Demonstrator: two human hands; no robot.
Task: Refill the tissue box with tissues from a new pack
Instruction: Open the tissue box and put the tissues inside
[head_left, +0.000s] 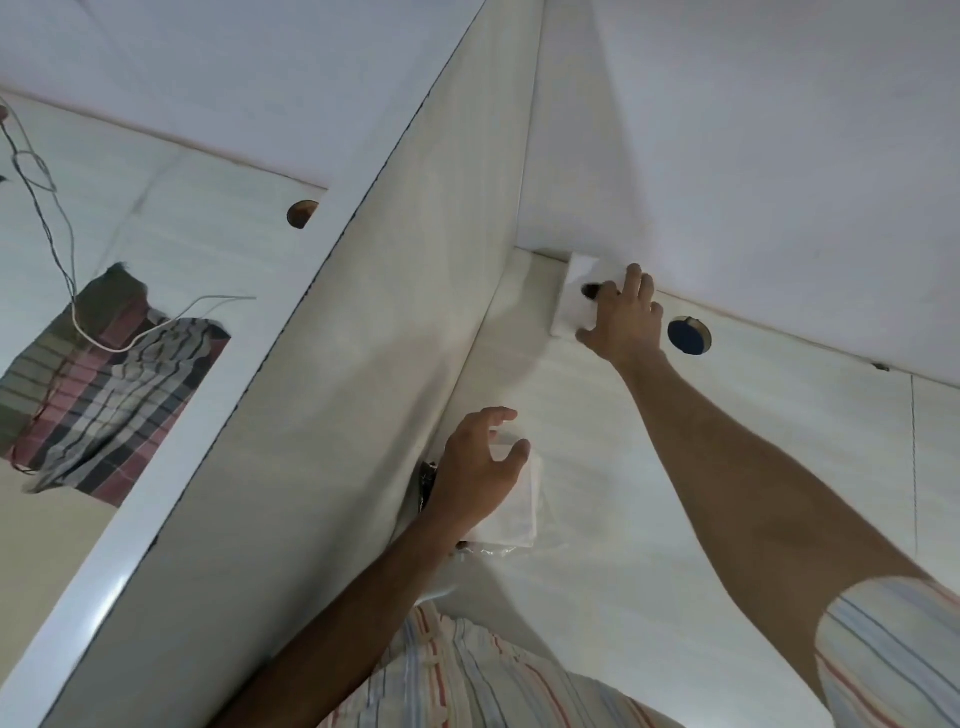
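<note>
We see the tissue box (576, 296), a plain white square with a dark opening, far back on the white worktop (649, 467) against the wall, our right hand (621, 325) laid over it with fingers spread. Nearer than the box, our left hand (480, 467), fingers curled apart, rests on the white tissue stack (514, 514) in clear wrap.

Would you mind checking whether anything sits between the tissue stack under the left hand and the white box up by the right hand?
Nothing visible does. The bare white wall surface runs uninterrupted from the tissue stack beneath the left hand up to the white box, though the right hand covers part of the box's face.
</note>
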